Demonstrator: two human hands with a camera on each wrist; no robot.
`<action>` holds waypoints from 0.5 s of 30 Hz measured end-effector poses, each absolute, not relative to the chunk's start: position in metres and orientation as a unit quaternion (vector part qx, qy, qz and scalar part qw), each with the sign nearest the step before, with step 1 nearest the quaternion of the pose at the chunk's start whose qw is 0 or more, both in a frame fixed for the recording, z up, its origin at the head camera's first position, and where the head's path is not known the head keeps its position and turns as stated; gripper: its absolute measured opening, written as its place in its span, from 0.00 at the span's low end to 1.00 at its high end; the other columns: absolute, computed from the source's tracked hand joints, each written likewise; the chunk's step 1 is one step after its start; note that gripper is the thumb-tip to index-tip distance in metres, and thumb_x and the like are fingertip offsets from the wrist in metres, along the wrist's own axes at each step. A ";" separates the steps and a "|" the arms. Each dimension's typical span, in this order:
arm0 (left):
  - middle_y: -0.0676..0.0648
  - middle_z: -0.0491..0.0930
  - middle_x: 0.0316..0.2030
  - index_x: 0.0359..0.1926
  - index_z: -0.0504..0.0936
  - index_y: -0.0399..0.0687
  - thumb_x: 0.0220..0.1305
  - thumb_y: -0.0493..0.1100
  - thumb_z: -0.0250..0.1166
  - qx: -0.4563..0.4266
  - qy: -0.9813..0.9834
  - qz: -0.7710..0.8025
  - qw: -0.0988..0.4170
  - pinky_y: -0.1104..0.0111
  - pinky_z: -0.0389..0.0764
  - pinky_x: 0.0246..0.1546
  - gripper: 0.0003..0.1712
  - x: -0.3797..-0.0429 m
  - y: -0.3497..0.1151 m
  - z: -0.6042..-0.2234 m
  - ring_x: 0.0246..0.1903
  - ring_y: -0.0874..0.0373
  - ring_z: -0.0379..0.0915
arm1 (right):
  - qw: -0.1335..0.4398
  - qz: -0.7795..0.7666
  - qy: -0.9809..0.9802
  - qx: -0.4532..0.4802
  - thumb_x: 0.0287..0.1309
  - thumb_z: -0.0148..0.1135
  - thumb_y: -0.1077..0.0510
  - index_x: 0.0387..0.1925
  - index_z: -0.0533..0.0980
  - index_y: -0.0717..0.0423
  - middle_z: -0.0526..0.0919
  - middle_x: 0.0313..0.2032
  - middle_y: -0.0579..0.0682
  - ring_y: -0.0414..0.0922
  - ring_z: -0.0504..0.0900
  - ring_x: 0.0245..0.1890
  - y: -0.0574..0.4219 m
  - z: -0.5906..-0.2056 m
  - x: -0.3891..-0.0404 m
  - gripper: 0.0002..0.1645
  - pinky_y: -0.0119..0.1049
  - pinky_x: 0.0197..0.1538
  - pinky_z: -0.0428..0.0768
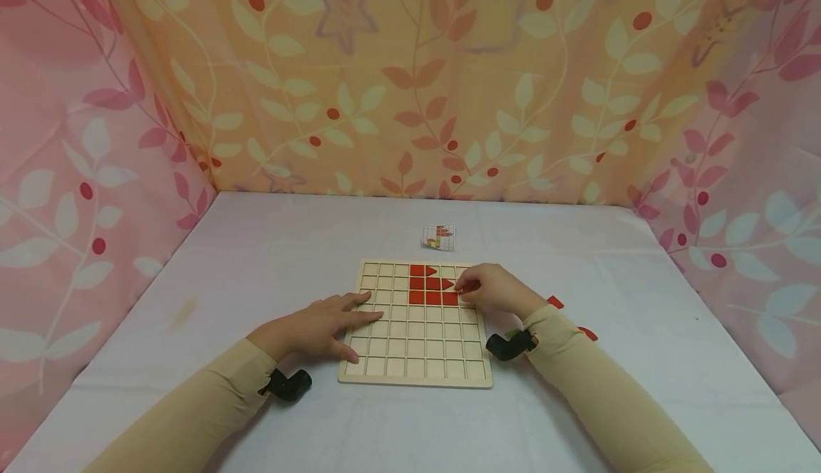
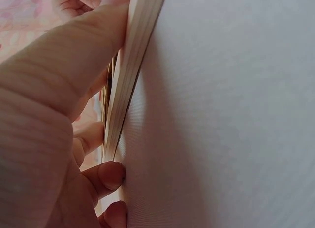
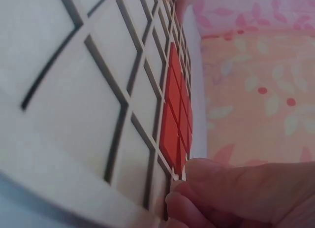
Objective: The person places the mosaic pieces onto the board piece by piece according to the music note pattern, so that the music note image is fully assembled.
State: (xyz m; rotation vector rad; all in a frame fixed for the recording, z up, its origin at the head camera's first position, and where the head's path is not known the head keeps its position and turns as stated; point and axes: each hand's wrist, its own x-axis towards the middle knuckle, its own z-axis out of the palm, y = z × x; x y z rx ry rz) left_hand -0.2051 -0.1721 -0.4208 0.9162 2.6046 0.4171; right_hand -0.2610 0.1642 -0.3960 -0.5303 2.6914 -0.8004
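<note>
A pale wooden grid board lies flat on the table. Red tiles fill part of its upper rows: squares, with pointed pieces at the right of the top two rows. My left hand rests on the board's left side, fingers spread; the left wrist view has the thumb against the wooden edge. At the upper right of the grid is my right hand, thumb and forefinger bent together by the pointed tile in the second row. In the right wrist view those fingertips hide whether they pinch a tile.
Behind the board lies a small card printed with a coloured grid pattern. Loose red pieces and a green piece lie near and partly behind the right forearm. Floral cloth walls the white table at the back and sides.
</note>
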 end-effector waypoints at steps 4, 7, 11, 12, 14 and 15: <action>0.56 0.41 0.71 0.66 0.54 0.78 0.44 0.72 0.60 0.322 0.919 0.144 0.174 0.48 0.49 0.61 0.46 -0.206 -0.172 -0.421 0.68 0.47 0.40 | 0.154 -0.284 0.933 -0.157 0.51 0.65 0.60 0.33 0.80 0.47 0.80 0.32 0.44 0.44 0.72 0.29 0.174 -0.391 -0.260 0.06 0.35 0.28 0.72; 0.56 0.41 0.71 0.66 0.54 0.78 0.45 0.72 0.60 0.323 0.919 0.143 0.174 0.48 0.50 0.61 0.46 -0.206 -0.172 -0.422 0.68 0.47 0.41 | 0.154 -0.281 0.936 -0.148 0.52 0.65 0.60 0.34 0.80 0.49 0.79 0.32 0.45 0.44 0.72 0.27 0.183 -0.389 -0.260 0.06 0.34 0.24 0.71; 0.55 0.42 0.71 0.66 0.55 0.78 0.45 0.71 0.60 0.326 0.918 0.145 0.173 0.47 0.50 0.61 0.46 -0.206 -0.172 -0.422 0.68 0.47 0.41 | 0.156 -0.281 0.937 -0.139 0.52 0.63 0.62 0.35 0.80 0.51 0.79 0.32 0.46 0.44 0.72 0.25 0.197 -0.388 -0.260 0.07 0.35 0.26 0.72; 0.55 0.42 0.71 0.66 0.55 0.77 0.45 0.71 0.60 0.327 0.918 0.145 0.172 0.47 0.51 0.61 0.46 -0.206 -0.172 -0.422 0.68 0.47 0.41 | 0.157 -0.280 0.937 -0.137 0.52 0.62 0.63 0.35 0.79 0.52 0.79 0.32 0.46 0.44 0.72 0.24 0.201 -0.388 -0.260 0.07 0.35 0.26 0.73; 0.55 0.42 0.71 0.66 0.55 0.77 0.45 0.71 0.60 0.328 0.917 0.146 0.172 0.47 0.50 0.61 0.46 -0.206 -0.172 -0.422 0.68 0.47 0.41 | 0.158 -0.275 0.939 -0.135 0.52 0.62 0.63 0.35 0.79 0.52 0.79 0.31 0.46 0.44 0.72 0.23 0.208 -0.388 -0.261 0.07 0.35 0.26 0.72; 0.55 0.42 0.71 0.67 0.55 0.77 0.45 0.71 0.60 0.329 0.917 0.147 0.171 0.47 0.50 0.61 0.46 -0.206 -0.172 -0.422 0.68 0.47 0.41 | 0.155 -0.267 0.941 -0.138 0.52 0.62 0.63 0.35 0.79 0.53 0.79 0.31 0.46 0.43 0.73 0.25 0.212 -0.388 -0.261 0.07 0.35 0.28 0.72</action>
